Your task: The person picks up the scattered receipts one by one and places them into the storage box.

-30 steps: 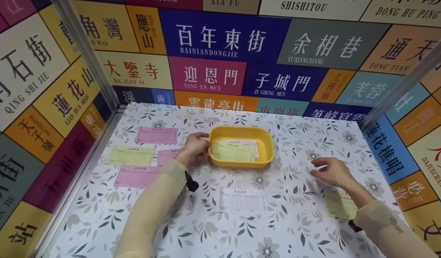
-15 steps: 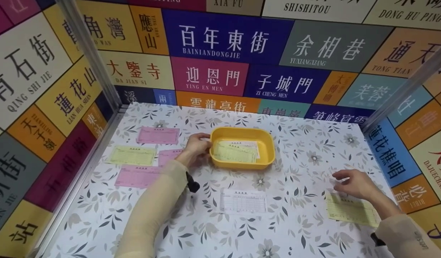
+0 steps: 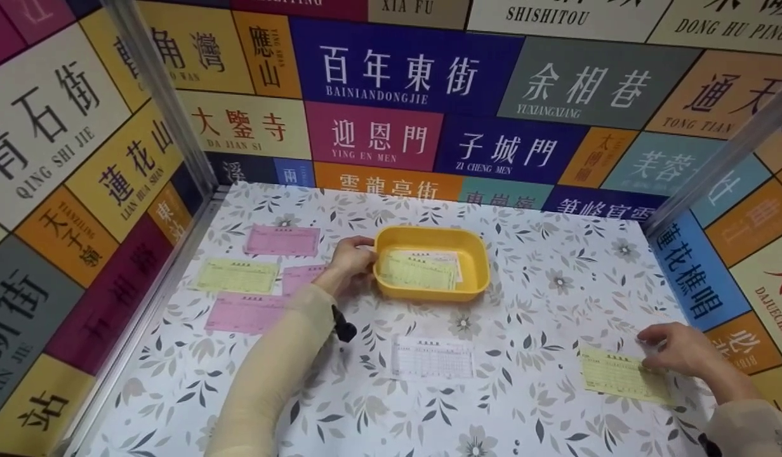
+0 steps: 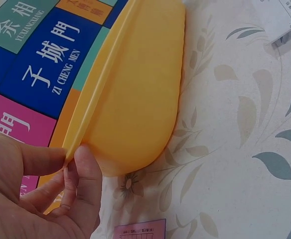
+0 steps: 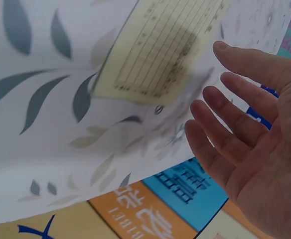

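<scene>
My left hand [image 3: 351,261] pinches the left rim of a yellow plastic tub [image 3: 432,293] between thumb and fingers, as the left wrist view shows close up. Several printed slips lie inside the tub, with a yellow slip [image 3: 416,271] on top. At the right, my right hand [image 3: 689,352] hovers with relaxed fingers at the right end of another yellow slip [image 3: 619,376], holding nothing. In the right wrist view its fingers are spread beside that yellow slip [image 5: 155,55], which lies flat on the table.
A white slip [image 3: 433,357] lies in front of the tub. Left of my left arm are several pink slips [image 3: 283,240] and one yellow slip [image 3: 237,276]. Panels with printed street names [image 3: 404,63] rise behind and at both sides of the flower-patterned table [image 3: 480,406].
My right hand has moved right and toward me, from beyond the right-hand yellow slip to its right end, uncovering most of it. The left hand keeps its hold on the tub's rim.
</scene>
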Demonstrator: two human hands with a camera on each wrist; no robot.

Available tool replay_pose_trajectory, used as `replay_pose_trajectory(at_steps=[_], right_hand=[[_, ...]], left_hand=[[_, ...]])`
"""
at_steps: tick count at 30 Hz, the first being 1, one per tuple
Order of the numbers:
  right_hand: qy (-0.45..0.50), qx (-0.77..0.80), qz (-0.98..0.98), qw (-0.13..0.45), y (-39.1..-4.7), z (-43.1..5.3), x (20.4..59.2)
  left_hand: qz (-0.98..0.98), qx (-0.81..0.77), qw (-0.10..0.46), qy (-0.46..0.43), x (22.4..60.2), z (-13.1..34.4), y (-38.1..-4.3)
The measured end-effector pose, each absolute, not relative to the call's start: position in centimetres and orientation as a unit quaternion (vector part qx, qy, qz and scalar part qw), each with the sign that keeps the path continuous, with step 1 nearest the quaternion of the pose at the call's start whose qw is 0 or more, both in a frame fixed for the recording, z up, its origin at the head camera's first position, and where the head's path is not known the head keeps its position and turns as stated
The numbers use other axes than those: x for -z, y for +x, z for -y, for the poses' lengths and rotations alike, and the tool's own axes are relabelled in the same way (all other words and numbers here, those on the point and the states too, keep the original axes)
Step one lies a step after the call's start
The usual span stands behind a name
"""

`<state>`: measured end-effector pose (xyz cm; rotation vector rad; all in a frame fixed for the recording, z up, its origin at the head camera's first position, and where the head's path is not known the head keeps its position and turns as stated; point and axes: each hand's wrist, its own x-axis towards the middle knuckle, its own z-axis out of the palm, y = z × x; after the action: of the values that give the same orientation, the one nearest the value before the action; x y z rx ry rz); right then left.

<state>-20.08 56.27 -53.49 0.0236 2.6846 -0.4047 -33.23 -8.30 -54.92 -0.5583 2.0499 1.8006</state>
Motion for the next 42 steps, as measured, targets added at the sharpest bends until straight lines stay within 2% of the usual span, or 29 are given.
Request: replay_pose_trajectory(at_steps=[10, 32, 42], right_hand=[[0.023, 0.161, -0.958, 0.235, -19.2, -58.7, 53.6], [0.087, 0.176, -0.948, 0.25, -18.8, -59.6, 54.8], [0.061, 0.171, -0.957, 0.228, -18.2, -59.4, 55.3]], left_hand=[[-0.725, -0.646, 0.164, -0.172, 55.4, 8.6, -33.2], [-0.729, -0.637, 0.174, -0.18, 55.3, 8.6, -33.1], [-0.72, -0.655, 0.164, -0.162, 55.4, 8.5, -32.9]])
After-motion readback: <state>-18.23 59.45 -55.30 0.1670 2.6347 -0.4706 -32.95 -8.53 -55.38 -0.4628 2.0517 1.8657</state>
